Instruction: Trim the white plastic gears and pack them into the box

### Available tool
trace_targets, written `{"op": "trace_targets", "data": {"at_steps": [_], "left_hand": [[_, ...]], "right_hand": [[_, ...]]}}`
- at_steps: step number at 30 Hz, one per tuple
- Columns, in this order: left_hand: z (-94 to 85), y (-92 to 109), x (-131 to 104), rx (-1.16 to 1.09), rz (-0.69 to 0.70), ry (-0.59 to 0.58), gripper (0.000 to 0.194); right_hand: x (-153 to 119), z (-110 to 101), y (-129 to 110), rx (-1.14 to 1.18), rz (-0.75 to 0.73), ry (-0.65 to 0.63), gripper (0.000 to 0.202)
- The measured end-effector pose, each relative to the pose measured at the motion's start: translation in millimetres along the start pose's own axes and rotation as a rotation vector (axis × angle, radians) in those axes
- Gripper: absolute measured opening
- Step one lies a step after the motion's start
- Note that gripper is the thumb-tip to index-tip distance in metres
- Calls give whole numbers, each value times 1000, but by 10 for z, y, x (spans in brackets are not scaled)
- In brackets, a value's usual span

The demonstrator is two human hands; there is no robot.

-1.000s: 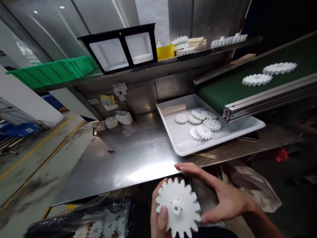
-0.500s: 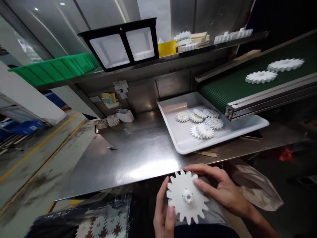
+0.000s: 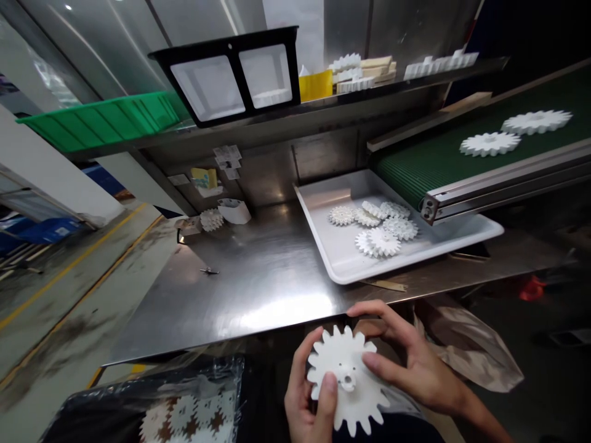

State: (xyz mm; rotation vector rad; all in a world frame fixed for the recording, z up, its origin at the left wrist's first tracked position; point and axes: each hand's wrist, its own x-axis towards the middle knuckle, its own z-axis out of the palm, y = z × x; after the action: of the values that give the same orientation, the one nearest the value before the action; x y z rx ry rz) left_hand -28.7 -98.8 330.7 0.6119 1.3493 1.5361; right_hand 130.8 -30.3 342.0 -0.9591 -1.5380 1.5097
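A person's left hand [image 3: 307, 394] grasps a white, toothed, disc-shaped gear [image 3: 353, 387] with a raised round hub at its middle, the thumb pressed on the face beside the hub and the other fingers wrapped round the left edge. The right hand [image 3: 418, 366] is at the opposite edge: its thumb lies over the face near the rim while its other fingers arch past the upper teeth (whether they grip the back, I cannot tell). The gear is tilted, its hub side towards the camera, just in front of the near edge of a shiny grey metal tabletop [image 3: 258, 264].

On that tabletop stands a shallow white rectangular tray [image 3: 335, 255] holding a loose cluster of small white toothed gears [image 3: 378, 241], some overlapping. A ribbed dark-green conveyor belt [image 3: 415, 163] with metal side rails ends above the tray's far right part, and two larger white toothed gears [image 3: 490, 144] lie flat on it. Left of the tray, well apart from it, lies a small thin metal object [image 3: 210, 271], too small to identify. At the lower left, a container lined with black plastic film [image 3: 106, 406] holds flat white toothed gears [image 3: 184, 415] set close together.
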Motion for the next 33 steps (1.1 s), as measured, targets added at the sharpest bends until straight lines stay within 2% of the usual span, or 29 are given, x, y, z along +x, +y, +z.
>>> {"op": "trace_targets", "data": {"at_steps": [4,8,13,16,19,21,26,33], "left_hand": [[51,-6,-14,-15,6,24,62],[7,-31,-11,-17,37,10,59],[-96,-24,25,5,62,-111,57],[-105,6,48,24,49,-198,62],[-106,26,57,65,23,-250,57],[-102,37,49,71,4,-238,52],[-39,79,13,27,17,-123,49],[-25,79,37,11,13,-44,53]], "right_hand": [[-6,17,30,-18,-33,7,47],[12,35,43,34,-17,40,43],[14,39,32,68,-8,38,40],[11,47,16,12,-4,20,43],[9,53,10,-33,-8,4,42],[5,51,13,-29,-8,-10,40],[-21,37,38,-62,10,-38,46],[-41,52,100,-80,29,-11,44]]}}
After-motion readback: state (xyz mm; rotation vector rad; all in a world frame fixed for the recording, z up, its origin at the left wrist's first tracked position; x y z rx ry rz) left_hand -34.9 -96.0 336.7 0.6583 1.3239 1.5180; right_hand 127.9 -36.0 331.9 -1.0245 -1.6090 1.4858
